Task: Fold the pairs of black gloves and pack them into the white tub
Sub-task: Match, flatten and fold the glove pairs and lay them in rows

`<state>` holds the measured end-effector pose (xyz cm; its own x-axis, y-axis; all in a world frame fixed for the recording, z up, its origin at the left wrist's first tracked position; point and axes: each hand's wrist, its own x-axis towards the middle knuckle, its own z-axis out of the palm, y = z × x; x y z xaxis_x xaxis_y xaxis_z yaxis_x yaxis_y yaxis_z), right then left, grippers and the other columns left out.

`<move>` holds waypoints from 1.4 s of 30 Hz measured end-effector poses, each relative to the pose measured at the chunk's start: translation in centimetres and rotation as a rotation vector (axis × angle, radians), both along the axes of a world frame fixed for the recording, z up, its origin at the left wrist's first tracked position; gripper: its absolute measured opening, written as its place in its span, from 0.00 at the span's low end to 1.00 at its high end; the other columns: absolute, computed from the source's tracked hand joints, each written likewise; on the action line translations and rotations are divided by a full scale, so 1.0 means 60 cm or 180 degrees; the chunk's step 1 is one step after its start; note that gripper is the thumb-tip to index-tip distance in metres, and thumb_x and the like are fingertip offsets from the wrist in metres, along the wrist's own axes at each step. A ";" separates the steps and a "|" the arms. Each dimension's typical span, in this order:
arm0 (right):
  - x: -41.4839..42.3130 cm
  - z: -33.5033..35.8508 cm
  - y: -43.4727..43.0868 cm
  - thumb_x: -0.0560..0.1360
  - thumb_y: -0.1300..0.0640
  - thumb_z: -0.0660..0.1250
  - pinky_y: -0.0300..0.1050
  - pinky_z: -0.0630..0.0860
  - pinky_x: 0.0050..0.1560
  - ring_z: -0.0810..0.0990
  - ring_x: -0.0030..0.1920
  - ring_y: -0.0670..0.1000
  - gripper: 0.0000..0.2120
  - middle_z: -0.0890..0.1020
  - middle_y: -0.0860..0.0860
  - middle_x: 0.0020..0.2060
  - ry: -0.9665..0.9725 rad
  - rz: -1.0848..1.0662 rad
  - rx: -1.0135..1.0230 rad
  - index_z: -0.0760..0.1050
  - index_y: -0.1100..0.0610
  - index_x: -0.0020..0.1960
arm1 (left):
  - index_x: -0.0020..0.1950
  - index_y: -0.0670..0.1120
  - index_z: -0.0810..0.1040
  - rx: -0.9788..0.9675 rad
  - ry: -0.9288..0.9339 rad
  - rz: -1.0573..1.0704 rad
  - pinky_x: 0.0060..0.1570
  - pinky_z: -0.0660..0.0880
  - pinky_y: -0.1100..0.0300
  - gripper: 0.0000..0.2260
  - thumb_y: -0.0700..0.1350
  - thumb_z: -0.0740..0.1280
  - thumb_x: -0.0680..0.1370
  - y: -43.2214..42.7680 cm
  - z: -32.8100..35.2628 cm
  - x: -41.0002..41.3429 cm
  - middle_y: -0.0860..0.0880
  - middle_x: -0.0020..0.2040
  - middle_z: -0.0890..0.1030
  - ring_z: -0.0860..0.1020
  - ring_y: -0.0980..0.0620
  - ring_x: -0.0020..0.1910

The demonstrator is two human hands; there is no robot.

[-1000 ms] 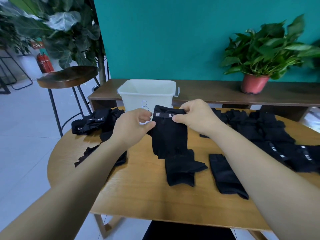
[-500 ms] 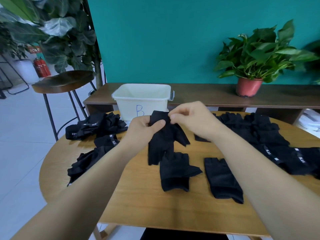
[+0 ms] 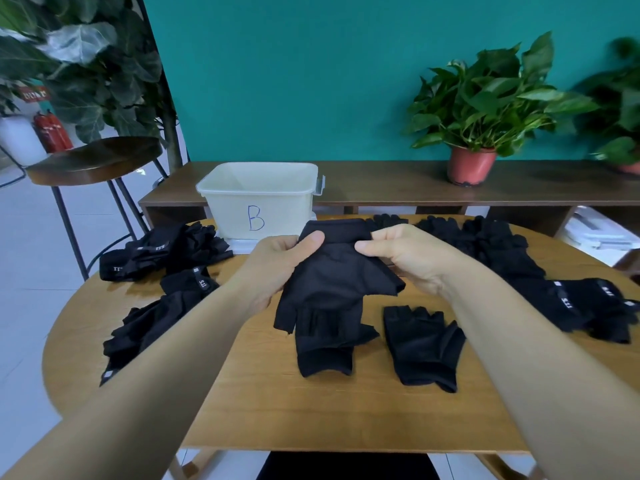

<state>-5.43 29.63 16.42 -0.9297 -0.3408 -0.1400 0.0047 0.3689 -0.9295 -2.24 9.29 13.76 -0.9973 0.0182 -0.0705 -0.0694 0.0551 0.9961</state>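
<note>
Wooden table (image 3: 242,410) fills mid-frame; white tub (image 3: 228,202) at its far edge, upper centre, nothing showing inside. One black glove (image 3: 332,275) is raised over its flat mate (image 3: 325,355). My left hand (image 3: 277,261) and right hand (image 3: 412,258) each pinch its cuff. Pairing step, I judge; next, lay it square on the mate and fold.

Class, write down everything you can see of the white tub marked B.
The white tub is a rectangular box of milky plastic. It is open-topped, with a rolled rim and a clip on its right side. A blue handwritten B marks its front wall. It stands upright at the far edge of the table. What shows of its inside looks empty.
</note>
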 end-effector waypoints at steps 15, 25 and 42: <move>0.012 0.047 0.044 0.78 0.57 0.68 0.44 0.74 0.42 0.80 0.36 0.52 0.12 0.84 0.58 0.35 0.0235 -0.0117 0.0115 0.80 0.65 0.41 | 0.57 0.49 0.83 -0.0367 0.0477 -0.0356 0.54 0.81 0.50 0.09 0.49 0.66 0.81 0.047 0.034 -0.009 0.49 0.51 0.86 0.84 0.48 0.53; 0.020 0.047 0.068 0.76 0.63 0.70 0.52 0.81 0.53 0.85 0.47 0.56 0.05 0.87 0.56 0.44 0.0354 -0.0041 0.0260 0.83 0.63 0.50 | 0.60 0.50 0.79 -0.0303 0.0475 -0.0573 0.52 0.81 0.55 0.19 0.52 0.75 0.72 0.062 0.038 0.002 0.50 0.51 0.86 0.84 0.51 0.51; 0.041 0.034 0.112 0.73 0.60 0.74 0.56 0.79 0.60 0.84 0.52 0.59 0.10 0.86 0.58 0.49 0.0302 -0.0037 0.0092 0.82 0.63 0.53 | 0.53 0.48 0.84 -0.0286 0.0583 -0.0595 0.47 0.80 0.60 0.08 0.48 0.67 0.80 0.091 0.024 0.010 0.49 0.50 0.86 0.85 0.51 0.50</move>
<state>-2.98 36.38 18.45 -0.9431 -0.3269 -0.0606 -0.0784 0.3960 -0.9149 -1.63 14.72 15.20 -0.9735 0.2050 0.1011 0.1312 0.1386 0.9816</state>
